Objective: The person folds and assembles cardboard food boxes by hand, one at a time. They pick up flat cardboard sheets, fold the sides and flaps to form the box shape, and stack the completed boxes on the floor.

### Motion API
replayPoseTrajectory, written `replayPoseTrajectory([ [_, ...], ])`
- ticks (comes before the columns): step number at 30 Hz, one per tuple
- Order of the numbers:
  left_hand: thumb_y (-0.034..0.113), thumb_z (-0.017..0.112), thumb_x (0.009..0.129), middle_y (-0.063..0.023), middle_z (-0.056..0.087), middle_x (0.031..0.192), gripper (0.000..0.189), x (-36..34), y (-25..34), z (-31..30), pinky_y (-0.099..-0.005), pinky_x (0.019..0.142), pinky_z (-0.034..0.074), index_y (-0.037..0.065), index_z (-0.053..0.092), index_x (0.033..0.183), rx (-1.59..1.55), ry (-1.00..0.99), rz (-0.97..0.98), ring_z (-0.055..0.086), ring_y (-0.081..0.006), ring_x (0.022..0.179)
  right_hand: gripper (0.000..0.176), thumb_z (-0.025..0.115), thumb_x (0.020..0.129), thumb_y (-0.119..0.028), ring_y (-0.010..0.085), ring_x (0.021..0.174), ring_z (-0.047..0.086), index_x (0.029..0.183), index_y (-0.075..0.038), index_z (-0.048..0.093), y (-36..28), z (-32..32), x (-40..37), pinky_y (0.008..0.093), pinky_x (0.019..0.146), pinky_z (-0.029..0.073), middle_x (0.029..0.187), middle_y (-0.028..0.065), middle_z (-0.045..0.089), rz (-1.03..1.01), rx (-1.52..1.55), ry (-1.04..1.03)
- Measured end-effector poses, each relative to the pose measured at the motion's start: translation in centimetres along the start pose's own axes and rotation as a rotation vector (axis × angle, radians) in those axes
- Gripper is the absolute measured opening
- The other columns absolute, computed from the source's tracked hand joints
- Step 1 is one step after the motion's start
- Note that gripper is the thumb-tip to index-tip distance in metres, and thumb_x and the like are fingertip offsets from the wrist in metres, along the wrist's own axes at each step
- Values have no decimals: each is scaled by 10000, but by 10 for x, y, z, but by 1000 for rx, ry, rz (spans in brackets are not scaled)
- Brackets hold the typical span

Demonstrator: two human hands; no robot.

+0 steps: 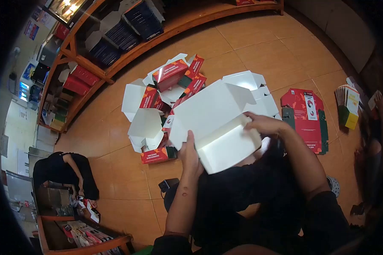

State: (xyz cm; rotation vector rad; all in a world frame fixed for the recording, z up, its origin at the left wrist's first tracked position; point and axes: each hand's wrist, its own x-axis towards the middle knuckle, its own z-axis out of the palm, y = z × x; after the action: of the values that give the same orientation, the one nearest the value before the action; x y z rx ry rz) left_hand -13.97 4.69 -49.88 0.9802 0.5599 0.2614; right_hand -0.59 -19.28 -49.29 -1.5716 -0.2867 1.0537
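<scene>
A cardboard box (230,148) with its white inside facing me and its lid raised is held over my lap. My left hand (190,155) grips its left end, the thumb up along the wall. At the right end my right hand (264,125) has its thumb and fingers on the side wall. Just beyond lies a heap of red printed boxes (170,74), several with white lids standing up. A flat red box blank (304,121) with dark green flaps rests on the floor right of my right hand.
A wooden shelf (187,27) with dark blue boxes (142,19) curves along the back. On the right stand yellow-and-white cartons (349,104) near another person's arm (379,106). A person in dark clothes (68,172) bends over at left, by a low wooden rack (95,247).
</scene>
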Motion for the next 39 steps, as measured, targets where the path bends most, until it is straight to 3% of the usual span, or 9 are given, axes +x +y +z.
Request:
replayPoseTrajectory([
  [4, 631, 554, 896, -172, 328, 1496, 802, -1, -12, -3, -519, 1071, 261, 194, 258, 1500, 121, 82, -137, 296, -324, 1382, 454, 636, 824, -287, 254, 941, 604, 1182, -64, 468, 24, -37, 25, 463, 733, 528, 1112, 116, 552, 17, 275, 439],
  [9, 614, 492, 938, -167, 350, 1484, 757, -3, -9, -2, -486, 1065, 278, 156, 264, 1496, 88, 19, -81, 334, -329, 1361, 462, 637, 892, -393, 248, 908, 602, 1153, -76, 427, -9, -24, 29, 437, 737, 549, 1090, 95, 525, -260, 541, 674],
  [14, 585, 440, 965, -176, 278, 1526, 708, -2, -9, -2, -538, 1109, 223, 169, 246, 1502, 49, -8, -71, 297, -349, 1390, 560, 506, 996, -408, 307, 1172, 583, 1425, -76, 362, -50, -5, 30, 414, 869, 550, 1412, 166, 453, -593, 608, 66],
  [17, 575, 425, 975, -176, 298, 1503, 688, -1, -8, -2, -528, 1102, 240, 144, 270, 1489, 54, -18, -61, 321, -344, 1370, 542, 456, 1018, -415, 278, 1133, 605, 1429, -67, 397, -46, -4, 32, 401, 905, 535, 1403, 156, 482, -563, 444, -54],
  [21, 529, 430, 995, -159, 409, 1411, 603, 0, -10, -1, -453, 1015, 355, 108, 348, 1418, 43, -38, -49, 435, -309, 1271, 468, 537, 988, -389, 250, 1073, 628, 1300, -39, 532, -16, -12, 38, 390, 898, 535, 1255, 153, 598, -323, 289, 204],
  [23, 518, 451, 995, -145, 461, 1367, 572, -1, -13, -3, -406, 961, 412, 98, 387, 1378, 26, -49, -57, 486, -287, 1219, 425, 634, 933, -335, 248, 1042, 642, 1219, -25, 581, 18, -19, 58, 364, 874, 537, 1244, 155, 605, -350, -409, 424],
  [27, 459, 427, 1019, -132, 525, 1273, 477, 1, -12, 2, -402, 930, 435, 77, 441, 1305, 11, -76, -49, 545, -270, 1147, 612, 777, 764, -366, 366, 1289, 458, 1287, -140, 555, 92, -5, 90, 500, 1038, 412, 1405, 187, 467, -298, -1094, 301],
  [29, 453, 426, 1021, -133, 537, 1258, 465, 0, -12, 1, -405, 936, 435, 76, 448, 1291, 36, -74, -20, 554, -269, 1134, 643, 772, 759, -394, 394, 1346, 382, 1323, -208, 527, 124, 1, 104, 538, 1035, 402, 1478, 187, 369, -266, -1219, 237],
  [39, 420, 428, 1026, -123, 563, 1214, 416, 1, -12, 1, -413, 943, 439, 64, 501, 1228, 19, -103, -39, 560, -259, 1130, 478, 756, 773, -393, 313, 1289, 443, 1220, -260, 650, 126, -5, 114, 564, 959, 431, 1404, 27, 496, -140, -1286, 314],
])
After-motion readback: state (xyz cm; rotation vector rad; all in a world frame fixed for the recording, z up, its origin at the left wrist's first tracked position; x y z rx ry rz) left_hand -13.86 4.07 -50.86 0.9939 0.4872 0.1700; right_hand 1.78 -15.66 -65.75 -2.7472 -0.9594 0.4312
